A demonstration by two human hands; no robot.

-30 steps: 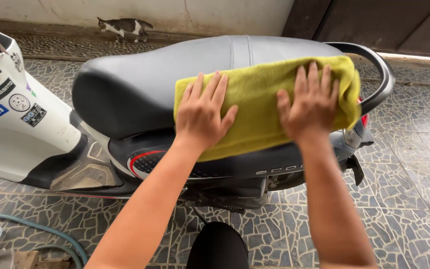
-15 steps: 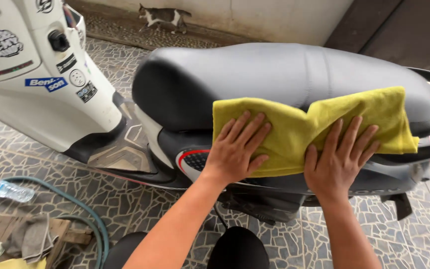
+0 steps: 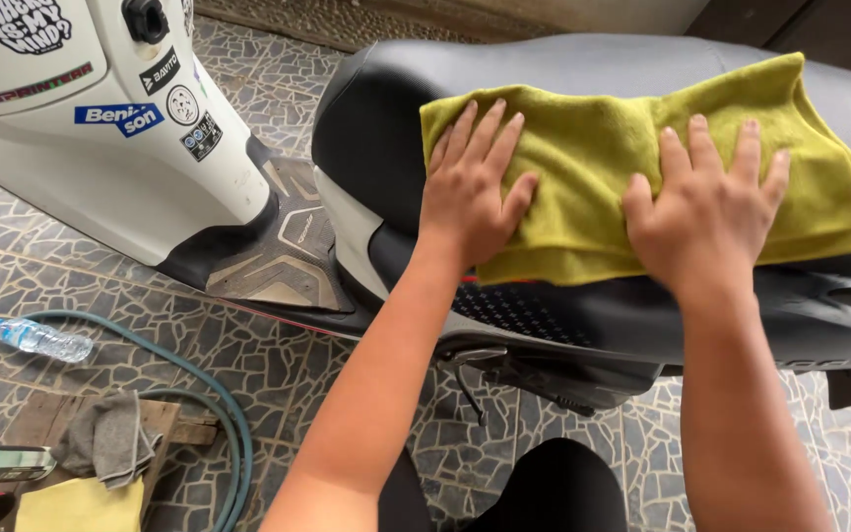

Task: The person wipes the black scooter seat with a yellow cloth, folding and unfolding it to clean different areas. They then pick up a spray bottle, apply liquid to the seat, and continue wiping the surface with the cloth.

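Note:
A yellow-green cloth (image 3: 603,167) lies spread over the side of a black scooter seat (image 3: 563,69). My left hand (image 3: 470,192) presses flat on the cloth's left part, fingers apart. My right hand (image 3: 711,212) presses flat on its middle, fingers apart. Both palms rest on the cloth; neither hand grips it. The scooter's white front body (image 3: 81,148) with several stickers stands at the left, and its dark footboard (image 3: 268,256) sits below it.
On the stone-tiled floor at the lower left lie a plastic water bottle (image 3: 41,340), a green hose (image 3: 219,424), a grey rag (image 3: 105,438) on a wooden board, and a yellow cloth (image 3: 81,504). The kickstand (image 3: 465,379) hangs under the scooter.
Both hands and the cloth have slid along the seat toward its front end. The view has drawn closer and shifted, so the cat and wall are out of sight.

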